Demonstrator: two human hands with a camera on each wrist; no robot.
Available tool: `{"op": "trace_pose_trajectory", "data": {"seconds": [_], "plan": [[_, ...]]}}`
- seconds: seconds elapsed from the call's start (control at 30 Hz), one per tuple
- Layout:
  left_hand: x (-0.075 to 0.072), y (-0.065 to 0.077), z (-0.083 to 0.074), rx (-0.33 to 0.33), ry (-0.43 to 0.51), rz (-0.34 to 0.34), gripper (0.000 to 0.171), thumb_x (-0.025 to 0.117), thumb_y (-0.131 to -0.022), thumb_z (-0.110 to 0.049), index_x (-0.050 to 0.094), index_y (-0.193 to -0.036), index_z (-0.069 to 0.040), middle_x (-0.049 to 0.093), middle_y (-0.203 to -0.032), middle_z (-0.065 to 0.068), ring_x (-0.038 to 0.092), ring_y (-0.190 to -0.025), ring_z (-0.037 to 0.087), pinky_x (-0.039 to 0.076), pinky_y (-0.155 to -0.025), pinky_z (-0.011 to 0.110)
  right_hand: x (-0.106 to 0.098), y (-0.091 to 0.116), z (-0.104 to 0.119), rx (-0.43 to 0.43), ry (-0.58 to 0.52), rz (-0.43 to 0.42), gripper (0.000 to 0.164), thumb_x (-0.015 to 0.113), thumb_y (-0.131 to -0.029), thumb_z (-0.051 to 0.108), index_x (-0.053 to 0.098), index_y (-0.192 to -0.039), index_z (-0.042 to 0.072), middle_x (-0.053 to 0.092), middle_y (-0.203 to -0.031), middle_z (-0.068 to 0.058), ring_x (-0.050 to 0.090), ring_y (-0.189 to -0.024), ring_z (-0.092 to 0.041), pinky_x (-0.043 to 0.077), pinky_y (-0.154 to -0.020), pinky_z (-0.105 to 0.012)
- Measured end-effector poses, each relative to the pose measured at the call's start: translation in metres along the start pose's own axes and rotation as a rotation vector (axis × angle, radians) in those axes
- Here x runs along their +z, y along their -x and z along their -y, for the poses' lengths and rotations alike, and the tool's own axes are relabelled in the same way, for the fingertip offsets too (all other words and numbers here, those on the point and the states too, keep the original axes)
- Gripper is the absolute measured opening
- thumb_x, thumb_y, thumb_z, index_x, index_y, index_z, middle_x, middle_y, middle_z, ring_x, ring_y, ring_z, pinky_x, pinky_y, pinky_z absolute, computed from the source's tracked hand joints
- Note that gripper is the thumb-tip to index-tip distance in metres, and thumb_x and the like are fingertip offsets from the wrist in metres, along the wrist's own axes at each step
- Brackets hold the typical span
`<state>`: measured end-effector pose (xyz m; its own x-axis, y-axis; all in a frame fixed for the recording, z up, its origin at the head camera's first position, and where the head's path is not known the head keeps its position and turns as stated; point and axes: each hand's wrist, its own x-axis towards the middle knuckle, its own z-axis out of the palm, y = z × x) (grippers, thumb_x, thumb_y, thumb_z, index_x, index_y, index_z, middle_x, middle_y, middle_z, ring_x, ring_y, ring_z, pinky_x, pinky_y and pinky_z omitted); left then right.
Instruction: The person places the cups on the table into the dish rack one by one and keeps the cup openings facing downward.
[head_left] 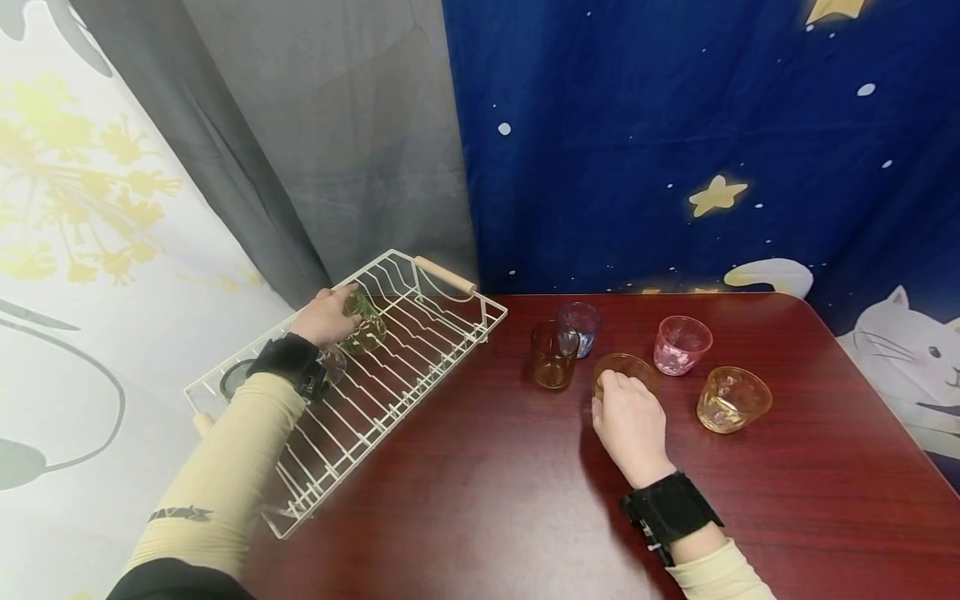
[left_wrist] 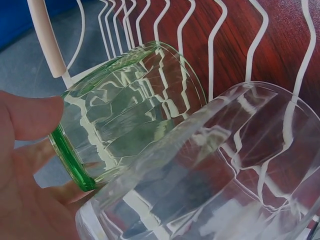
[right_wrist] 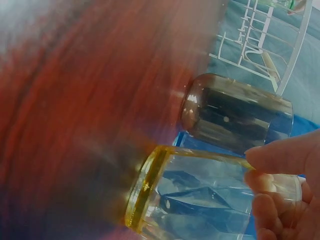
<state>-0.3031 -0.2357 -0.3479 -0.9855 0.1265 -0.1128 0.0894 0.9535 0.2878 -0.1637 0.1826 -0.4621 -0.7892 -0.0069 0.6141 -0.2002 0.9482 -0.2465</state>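
My left hand (head_left: pixel 324 318) is over the white wire dish rack (head_left: pixel 420 392), holding a green-tinted glass (head_left: pixel 367 335) by its thick base. In the left wrist view the thumb and fingers pinch that base, and the glass lies tilted with its mouth away from the palm. Close beside it lies a clear glass (left_wrist: pixel 210 180). On the table my right hand (head_left: pixel 632 417) grips an amber-yellow glass (right_wrist: pixel 195 195) near its rim, thumb on one side and fingers on the other. The base of this glass is close to the table; contact is unclear.
Left of the right hand stand a brown glass (head_left: pixel 553 358) and a blue glass (head_left: pixel 583 323). Right of it are a pink glass (head_left: pixel 681 346) and another yellow glass (head_left: pixel 731 400). A dark-rimmed glass (head_left: pixel 236 379) sits at the rack's left end. Curtains (head_left: pixel 637 167) hang behind.
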Motion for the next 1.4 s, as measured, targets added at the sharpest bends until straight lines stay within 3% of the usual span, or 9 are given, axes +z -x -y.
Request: {"op": "trace_pose_trajectory", "data": {"seconds": [0.67,0.8,0.97,1.13,1.4], "plan": [[-0.005,0.012,-0.006,0.022,-0.101,0.026,0.069,0.047,-0.101,-0.033,0.015,-0.157,-0.008,0.018,-0.156,0.034,0.021,-0.142,0.055,0.023,-0.116,0.064,-0.019,-0.005,-0.003,0.050,-0.039,0.142,0.019,0.078,-0.078,0.009,0.061,-0.085,0.007,0.065,-0.077,-0.010,0.065,-0.076,-0.034,0.049,-0.059,-0.048],[-0.005,0.016,-0.007,0.062,-0.093,-0.032,0.068,0.051,-0.099,-0.030,0.023,-0.155,-0.003,0.023,-0.153,0.038,0.023,-0.140,0.056,0.024,-0.116,0.065,-0.024,-0.005,-0.004,0.062,-0.036,0.145,0.019,0.078,-0.079,0.012,0.062,-0.087,0.007,0.065,-0.075,-0.011,0.064,-0.072,-0.032,0.048,-0.058,-0.046],[-0.006,0.020,-0.012,0.112,-0.018,-0.124,0.064,0.050,-0.096,-0.022,0.029,-0.152,-0.002,0.027,-0.152,0.034,0.027,-0.140,0.053,0.026,-0.115,0.064,-0.030,-0.005,-0.003,0.048,-0.046,0.092,0.019,0.079,-0.078,0.011,0.064,-0.088,0.007,0.065,-0.073,-0.009,0.064,-0.068,-0.029,0.049,-0.056,-0.045],[-0.010,0.024,-0.029,0.159,0.056,-0.160,0.061,0.048,-0.095,-0.016,0.029,-0.152,-0.002,0.029,-0.153,0.029,0.028,-0.143,0.047,0.026,-0.118,0.059,-0.036,-0.008,-0.002,0.048,-0.085,0.045,0.018,0.080,-0.077,0.011,0.065,-0.088,0.007,0.067,-0.075,-0.008,0.065,-0.068,-0.026,0.049,-0.055,-0.045],[-0.005,0.032,-0.059,0.305,0.056,-0.250,0.056,0.053,-0.093,-0.013,0.040,-0.146,-0.001,0.040,-0.149,0.024,0.037,-0.141,0.038,0.031,-0.118,0.051,-0.044,-0.011,0.004,0.094,-0.201,0.038,0.016,0.080,-0.078,0.012,0.068,-0.088,0.009,0.069,-0.074,-0.004,0.064,-0.063,-0.019,0.047,-0.055,-0.038]]}}
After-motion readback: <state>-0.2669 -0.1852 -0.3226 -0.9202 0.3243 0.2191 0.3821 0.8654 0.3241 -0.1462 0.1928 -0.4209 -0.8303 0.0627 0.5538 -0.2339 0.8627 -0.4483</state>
